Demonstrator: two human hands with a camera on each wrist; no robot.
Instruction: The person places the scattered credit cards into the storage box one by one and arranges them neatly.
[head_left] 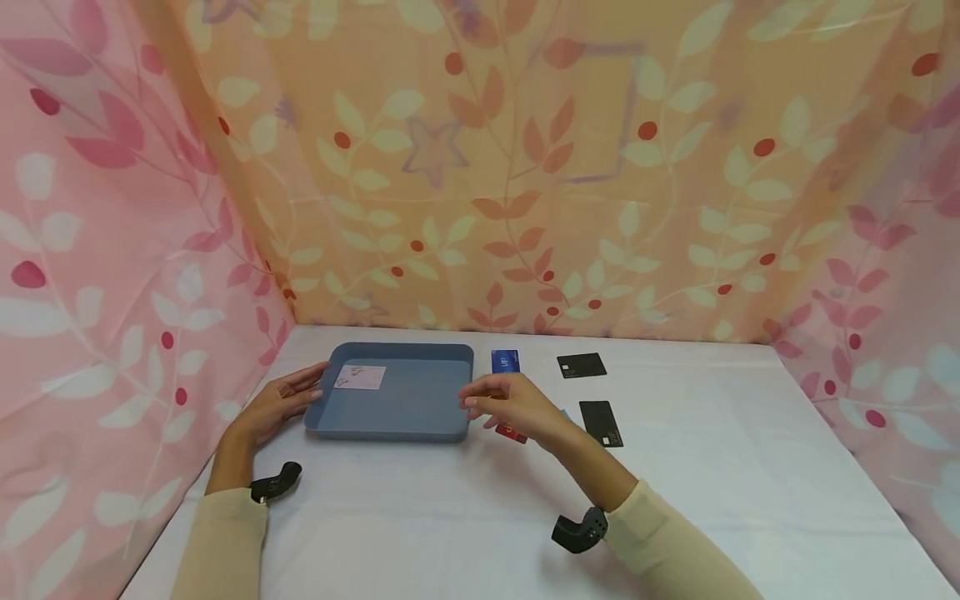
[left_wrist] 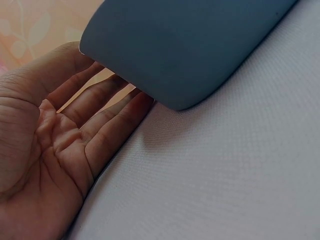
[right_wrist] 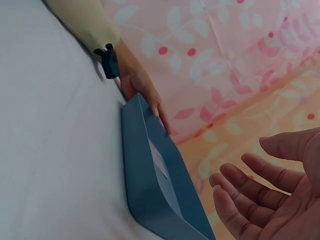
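A shallow blue-grey tray [head_left: 420, 404] lies on the white cloth, with a pale pink card [head_left: 360, 377] in its upper left part. My left hand [head_left: 274, 407] is at the tray's left side; in the left wrist view its extended fingers [left_wrist: 107, 127] reach the tray wall. Over the right rim hovers my right hand [head_left: 517, 403], fingers loosely bent. Nothing shows between the thumb and fingers [right_wrist: 255, 192] in the right wrist view. Just beyond that hand is a blue card [head_left: 506, 360], and a red card [head_left: 512, 432] is partly hidden beneath it.
Two black cards, one lying sideways [head_left: 581, 365] and one lengthwise [head_left: 601, 423], are right of the tray. A sliver of a light blue item [head_left: 566, 415] peeks out behind the right wrist. Patterned cloth walls [head_left: 525, 208] enclose the back and sides.
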